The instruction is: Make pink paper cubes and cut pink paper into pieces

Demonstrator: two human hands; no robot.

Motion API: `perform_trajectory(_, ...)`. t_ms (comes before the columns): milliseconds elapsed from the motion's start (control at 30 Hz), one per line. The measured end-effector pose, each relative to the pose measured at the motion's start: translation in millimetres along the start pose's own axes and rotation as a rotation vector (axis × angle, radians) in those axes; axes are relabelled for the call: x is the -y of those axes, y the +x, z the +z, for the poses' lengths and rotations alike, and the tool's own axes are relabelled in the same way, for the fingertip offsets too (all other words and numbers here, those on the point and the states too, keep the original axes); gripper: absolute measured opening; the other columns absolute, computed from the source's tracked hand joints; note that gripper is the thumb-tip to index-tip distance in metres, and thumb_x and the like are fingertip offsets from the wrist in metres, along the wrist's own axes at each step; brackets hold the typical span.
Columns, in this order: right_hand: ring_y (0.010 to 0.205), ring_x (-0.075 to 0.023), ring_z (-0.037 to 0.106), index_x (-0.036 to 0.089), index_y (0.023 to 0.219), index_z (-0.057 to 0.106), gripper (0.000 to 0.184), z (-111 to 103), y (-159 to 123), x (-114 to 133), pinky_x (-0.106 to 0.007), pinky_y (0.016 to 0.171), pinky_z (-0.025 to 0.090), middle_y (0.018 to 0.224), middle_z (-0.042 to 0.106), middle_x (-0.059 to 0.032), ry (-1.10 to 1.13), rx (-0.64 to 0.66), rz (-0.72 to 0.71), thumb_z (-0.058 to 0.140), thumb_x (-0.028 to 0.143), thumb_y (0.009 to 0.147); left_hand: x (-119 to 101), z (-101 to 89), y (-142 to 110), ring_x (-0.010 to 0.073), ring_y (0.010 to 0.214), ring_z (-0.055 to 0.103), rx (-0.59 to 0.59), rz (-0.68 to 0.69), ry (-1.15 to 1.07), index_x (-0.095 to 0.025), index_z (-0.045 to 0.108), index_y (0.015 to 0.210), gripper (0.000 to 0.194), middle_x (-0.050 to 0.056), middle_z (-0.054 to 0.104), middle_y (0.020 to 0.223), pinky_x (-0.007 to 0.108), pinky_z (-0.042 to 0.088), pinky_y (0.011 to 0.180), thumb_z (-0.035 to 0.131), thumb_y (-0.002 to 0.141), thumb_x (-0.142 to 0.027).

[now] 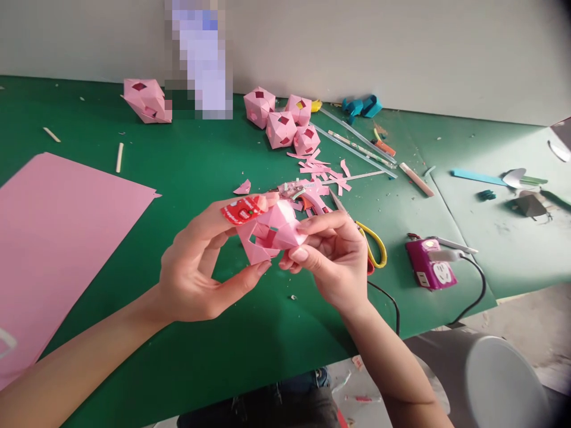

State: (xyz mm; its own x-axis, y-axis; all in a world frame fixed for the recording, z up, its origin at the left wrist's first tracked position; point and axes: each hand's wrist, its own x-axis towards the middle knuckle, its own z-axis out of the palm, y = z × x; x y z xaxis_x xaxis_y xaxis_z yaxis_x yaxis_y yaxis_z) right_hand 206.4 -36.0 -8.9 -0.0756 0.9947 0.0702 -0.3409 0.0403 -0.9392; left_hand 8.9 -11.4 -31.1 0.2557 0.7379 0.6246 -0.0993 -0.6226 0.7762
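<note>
Between my two hands, above the green table [178, 356], is a pink folded-paper ball [285, 223] with square openings. My left hand [200, 261] grips its left side, thumb below and fingers above. A red sticker-like wrap [244, 210] covers part of a left finger. With thumb and fingertips my right hand [334, 252] pinches the ball's right corner. Scissors [377, 241] with yellow handles lie partly hidden behind my right hand. Just past the ball are pink paper scraps [316, 172].
Several finished-looking pink paper balls [281, 129] stand at the back, another [145, 100] farther left. Large pink sheets [66, 238] lie left. A purple power socket [430, 264] with a plugged cable sits right, near clear strips [357, 151]. A grey stool [499, 380] stands below.
</note>
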Motion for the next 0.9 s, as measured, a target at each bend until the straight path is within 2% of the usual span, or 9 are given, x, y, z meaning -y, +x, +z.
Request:
perform_trajectory(200, 0.06, -0.0165, 0.077, 0.025, 0.093, 0.074, 0.021, -0.1, -0.2, -0.5, -0.026, 0.056, 0.067, 0.071, 0.076, 0.0025, -0.001, -0.021, 0.065, 0.09, 0.03, 0.08, -0.1, -1.1, 1.0, 0.0348, 0.137, 0.063, 0.004, -0.006, -0.001, -0.039, 0.059, 0.149, 0.083, 0.0, 0.068, 0.145, 0.054, 0.064, 0.111, 0.085, 0.076, -0.009)
perform_trajectory(333, 0.058, -0.0162, 0.076, 0.025, 0.095, 0.076, 0.021, -3.7, 2.1, 1.6, -0.026, 0.054, 0.066, 0.068, 0.076, 0.0023, 0.008, 0.024, 0.098, 0.089, 0.035, 0.082, -0.5, -1.6, 1.6, 0.0354, 0.136, 0.065, -0.008, -0.006, -0.013, -0.04, 0.06, 0.148, 0.082, 0.0, 0.069, 0.142, 0.057, 0.061, 0.114, 0.087, 0.076, -0.012)
perform_trajectory(533, 0.056, -0.0151, 0.074, 0.025, 0.097, 0.076, 0.018, -7.2, 2.1, 5.4, -0.024, 0.05, 0.064, 0.069, 0.075, 0.0025, -0.02, 0.064, 0.08, 0.087, 0.03, 0.084, -2.5, -0.4, 5.5, 0.0297, 0.137, 0.064, 0.024, 0.03, -0.092, -0.026, 0.056, 0.151, 0.083, 0.001, 0.064, 0.149, 0.04, 0.058, 0.119, 0.082, 0.076, -0.001)
perform_trajectory(667, 0.05, -0.0099, 0.069, 0.029, 0.105, 0.074, 0.029, -8.6, 0.9, 6.4, -0.018, 0.038, 0.053, 0.085, 0.077, 0.0034, -0.021, 0.02, 0.009, 0.089, 0.025, 0.08, -4.6, 0.4, 9.9, 0.0299, 0.141, 0.061, 0.062, 0.069, -0.105, -0.025, 0.051, 0.154, 0.089, 0.003, 0.062, 0.153, 0.038, 0.061, 0.114, 0.082, 0.075, 0.001)
perform_trajectory(733, 0.047, -0.0082, 0.065, 0.028, 0.101, 0.075, 0.026, -9.2, 0.5, 6.1, -0.018, 0.034, 0.048, 0.089, 0.078, 0.0027, -0.067, -0.007, -0.038, 0.09, 0.025, 0.08, -5.8, 1.0, 11.0, 0.0295, 0.142, 0.06, 0.067, 0.046, -0.12, -0.024, 0.05, 0.155, 0.09, 0.005, 0.063, 0.152, 0.036, 0.063, 0.111, 0.082, 0.075, 0.002)
perform_trajectory(800, 0.047, -0.0076, 0.062, 0.027, 0.098, 0.076, 0.023, -9.1, 0.3, 5.2, -0.02, 0.035, 0.05, 0.092, 0.078, 0.0007, -0.151, -0.03, -0.092, 0.09, 0.026, 0.08, -6.9, 2.0, 11.1, 0.0296, 0.143, 0.059, 0.056, 0.041, -0.119, -0.025, 0.05, 0.155, 0.087, 0.004, 0.062, 0.154, 0.038, 0.06, 0.114, 0.08, 0.077, 0.001)
perform_trajectory(900, 0.054, -0.0087, 0.062, 0.028, 0.1, 0.078, 0.022, -7.3, -0.2, 3.1, -0.025, 0.046, 0.058, 0.102, 0.077, -0.0013, -0.264, -0.057, -0.211, 0.089, 0.025, 0.081, -7.6, 2.8, 9.8, 0.0297, 0.148, 0.054, 0.066, 0.041, -0.092, -0.03, 0.049, 0.156, 0.083, -0.001, 0.057, 0.159, 0.044, 0.053, 0.122, 0.075, 0.083, 0.0)
